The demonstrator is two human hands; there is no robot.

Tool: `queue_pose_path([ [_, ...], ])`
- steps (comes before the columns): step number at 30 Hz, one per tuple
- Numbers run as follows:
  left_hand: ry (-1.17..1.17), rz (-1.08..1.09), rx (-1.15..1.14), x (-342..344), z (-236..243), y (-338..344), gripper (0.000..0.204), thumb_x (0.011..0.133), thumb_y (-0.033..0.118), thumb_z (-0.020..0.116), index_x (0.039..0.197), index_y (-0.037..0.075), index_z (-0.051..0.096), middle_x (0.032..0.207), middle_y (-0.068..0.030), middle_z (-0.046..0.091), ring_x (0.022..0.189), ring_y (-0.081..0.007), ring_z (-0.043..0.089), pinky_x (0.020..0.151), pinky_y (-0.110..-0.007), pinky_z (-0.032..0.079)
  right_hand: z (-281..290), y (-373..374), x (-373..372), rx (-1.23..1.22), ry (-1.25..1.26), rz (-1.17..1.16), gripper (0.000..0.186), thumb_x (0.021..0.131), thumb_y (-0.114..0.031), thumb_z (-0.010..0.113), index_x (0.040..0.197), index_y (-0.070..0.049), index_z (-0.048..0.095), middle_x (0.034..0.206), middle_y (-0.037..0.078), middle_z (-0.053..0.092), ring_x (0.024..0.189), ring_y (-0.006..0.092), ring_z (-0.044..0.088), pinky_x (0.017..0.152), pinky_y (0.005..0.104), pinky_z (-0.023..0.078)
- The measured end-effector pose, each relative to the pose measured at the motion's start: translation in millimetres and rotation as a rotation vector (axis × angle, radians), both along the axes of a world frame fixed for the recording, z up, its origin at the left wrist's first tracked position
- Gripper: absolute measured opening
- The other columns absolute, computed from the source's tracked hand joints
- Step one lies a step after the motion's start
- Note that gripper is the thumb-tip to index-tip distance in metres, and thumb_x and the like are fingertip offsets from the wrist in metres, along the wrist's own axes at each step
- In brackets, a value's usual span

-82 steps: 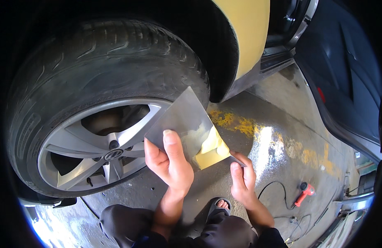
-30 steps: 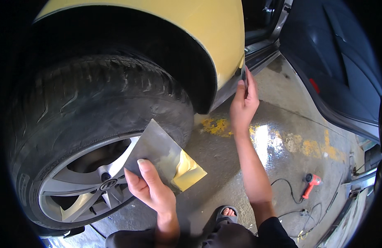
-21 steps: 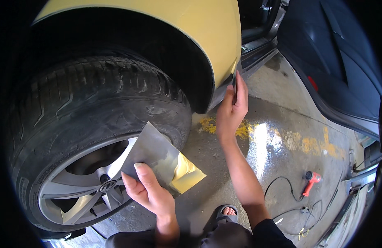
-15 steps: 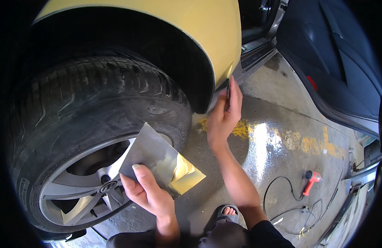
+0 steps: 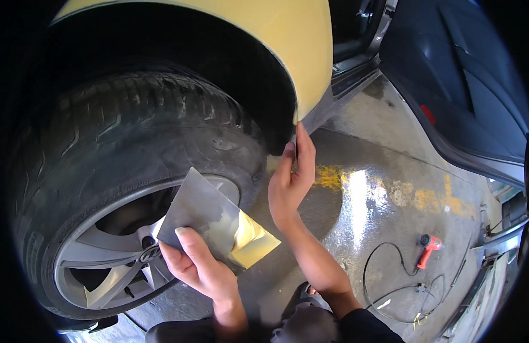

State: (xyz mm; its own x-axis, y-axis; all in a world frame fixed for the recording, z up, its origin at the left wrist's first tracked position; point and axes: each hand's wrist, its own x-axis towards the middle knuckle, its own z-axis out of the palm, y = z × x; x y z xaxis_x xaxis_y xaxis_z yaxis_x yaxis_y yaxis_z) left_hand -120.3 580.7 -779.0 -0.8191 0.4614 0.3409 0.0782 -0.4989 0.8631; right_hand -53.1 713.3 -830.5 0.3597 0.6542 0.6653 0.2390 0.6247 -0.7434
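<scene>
My left hand grips a flat grey metal plate from below, thumb on top. Soft yellow body filler lies heaped along the plate's right edge. My right hand is closed on a thin, dark filler spreader, seen nearly edge-on and mostly covered by the fingers. Its tip meets the lower rear corner of the yellow-coated fender, right at the wheel arch edge. A little pale yellow filler shows at that contact.
A tyre on a silver alloy rim fills the left side beneath the arch. An open car door stands at upper right. A red heat-gun-like tool with a black cord lies on the wet concrete floor.
My right hand with the spreader has moved left and down, from the fender's lower panel to the wheel arch edge. My left hand and the plate have shifted slightly left.
</scene>
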Motion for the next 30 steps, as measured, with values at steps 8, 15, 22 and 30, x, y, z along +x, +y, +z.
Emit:
queue_pose_path([
  [8,0.013,-0.006,0.062,3.7,-2.3,2.0,0.022,0.089,0.017,0.043,0.100,-0.001,0.049,0.089,-0.0071,0.057,0.076,-0.0085,0.053,0.068,-0.020,0.042,-2.7,-66.3,40.5,-0.008,0.268,0.159,0.025,0.085,-0.005,0.043,0.109,0.002,0.040,0.093,0.008,0.052,0.077,0.0122,0.050,0.078,0.0274,0.038],
  [15,0.098,-0.029,0.090,26.9,-6.3,14.0,0.017,0.084,0.006,0.045,0.097,-0.004,0.048,0.081,-0.0035,0.054,0.068,-0.0063,0.046,0.062,-0.018,0.037,23.2,-111.7,73.7,0.108,0.467,0.710,0.028,0.089,-0.010,0.034,0.115,-0.002,0.033,0.099,0.010,0.049,0.078,0.0105,0.049,0.065,0.0224,0.042],
  [22,-0.007,-0.120,0.119,20.8,-4.1,9.2,0.020,0.089,0.014,0.041,0.098,-0.001,0.049,0.088,-0.0036,0.056,0.076,-0.0056,0.048,0.068,-0.019,0.038,13.7,-120.5,108.8,-0.332,-0.471,0.655,0.026,0.087,-0.007,0.039,0.110,0.005,0.042,0.110,0.022,0.048,0.101,0.0265,0.049,0.088,0.0354,0.036],
  [30,0.097,-0.135,0.024,25.6,2.5,10.0,0.014,0.085,0.008,0.048,0.094,-0.002,0.050,0.074,0.0016,0.053,0.063,-0.0029,0.042,0.058,-0.016,0.035,45.5,-112.7,107.7,0.329,-1.050,0.246,0.029,0.067,-0.016,0.064,0.096,-0.020,0.061,0.105,0.003,0.057,0.096,0.0194,0.054,0.086,0.0346,0.037],
])
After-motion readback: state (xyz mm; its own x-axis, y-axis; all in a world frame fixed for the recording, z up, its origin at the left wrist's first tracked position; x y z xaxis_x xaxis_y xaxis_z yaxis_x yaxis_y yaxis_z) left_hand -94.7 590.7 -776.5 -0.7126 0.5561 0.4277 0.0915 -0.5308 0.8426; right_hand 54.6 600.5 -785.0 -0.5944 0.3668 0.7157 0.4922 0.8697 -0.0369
